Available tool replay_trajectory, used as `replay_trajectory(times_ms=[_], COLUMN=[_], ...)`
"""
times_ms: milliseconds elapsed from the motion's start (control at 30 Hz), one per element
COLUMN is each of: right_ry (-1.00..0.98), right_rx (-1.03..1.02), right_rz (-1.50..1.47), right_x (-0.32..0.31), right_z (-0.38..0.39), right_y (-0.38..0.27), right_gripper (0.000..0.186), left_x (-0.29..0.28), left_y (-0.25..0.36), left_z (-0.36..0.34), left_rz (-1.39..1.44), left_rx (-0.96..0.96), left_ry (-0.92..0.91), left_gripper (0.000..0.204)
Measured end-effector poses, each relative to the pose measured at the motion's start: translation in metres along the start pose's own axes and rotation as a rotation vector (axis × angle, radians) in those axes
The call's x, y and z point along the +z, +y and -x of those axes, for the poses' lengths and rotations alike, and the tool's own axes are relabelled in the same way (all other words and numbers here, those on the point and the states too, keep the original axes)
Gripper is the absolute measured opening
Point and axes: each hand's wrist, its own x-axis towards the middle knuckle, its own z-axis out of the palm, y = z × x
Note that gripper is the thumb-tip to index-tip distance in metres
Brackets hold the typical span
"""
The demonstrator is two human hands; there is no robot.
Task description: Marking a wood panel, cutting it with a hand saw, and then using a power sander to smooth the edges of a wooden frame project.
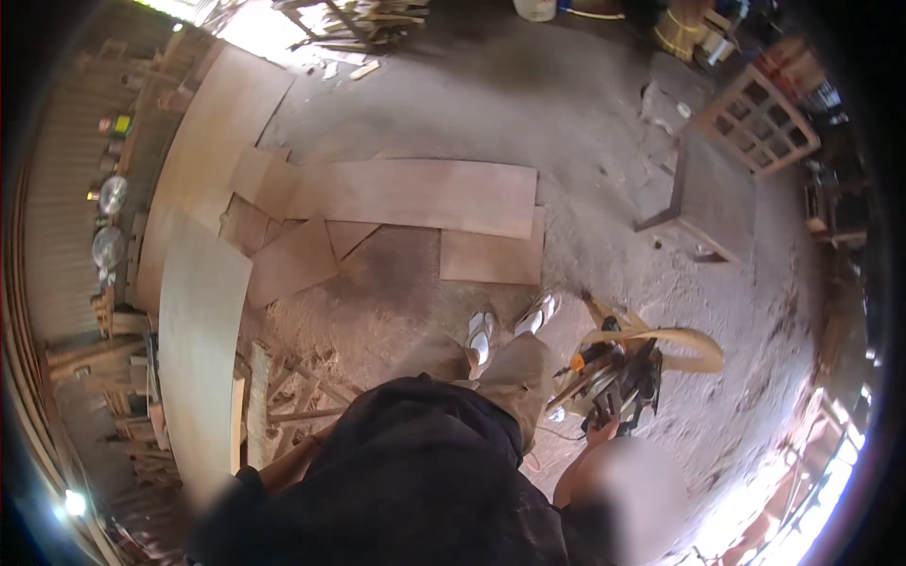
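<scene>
At my right side, my right hand [601,431] is on a dark power tool [618,382] with an orange part. Its fingers appear closed on the near end, though they look small and partly shaded. A curved tan strip [694,349] loops out beyond the tool, and a thin cord shows near my leg. My left forearm [291,465] hangs at my left side, next to a rough wooden frame [300,396]. The dark shirt covers most of my left hand, so its fingers are hidden.
Flat plywood sheets [425,193] lie across the floor ahead of my feet. A tall pale board [200,340] leans at the left, beside stacked timber. A wooden table [708,198] and a lattice panel [757,121] stand at the far right. Scrap wood [368,24] is piled at the back.
</scene>
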Motion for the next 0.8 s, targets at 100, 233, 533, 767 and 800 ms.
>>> replay_trajectory(times_ms=[100, 233, 533, 767, 800], right_ry=[-0.152, -0.312, -0.405, -0.808, -0.845], right_rx=[0.212, 0.296, 0.241, 0.473, 0.526], right_rz=[-0.293, -0.654, -1.038, -1.209, -1.241], right_x=[0.040, 0.054, 0.112, 0.242, 0.257], right_z=[0.009, 0.016, 0.082, 0.180, 0.186], right_y=[-0.005, -0.010, -0.076, -0.191, -0.204], right_gripper=[0.022, 0.023, 0.018, 0.013, 0.014], left_x=[0.020, 0.033, 0.057, 0.002, 0.001], left_y=[0.019, 0.082, 0.239, 0.250, 0.262], left_z=[0.011, 0.018, 0.025, 0.040, 0.063], left_rz=[0.108, 0.194, 0.448, -0.103, -0.056], left_rx=[0.071, 0.201, 0.635, 0.468, 0.553], left_ry=[0.107, 0.227, 0.605, 0.573, 0.654], left_gripper=[0.040, 0.038, 0.047, 0.046, 0.054])
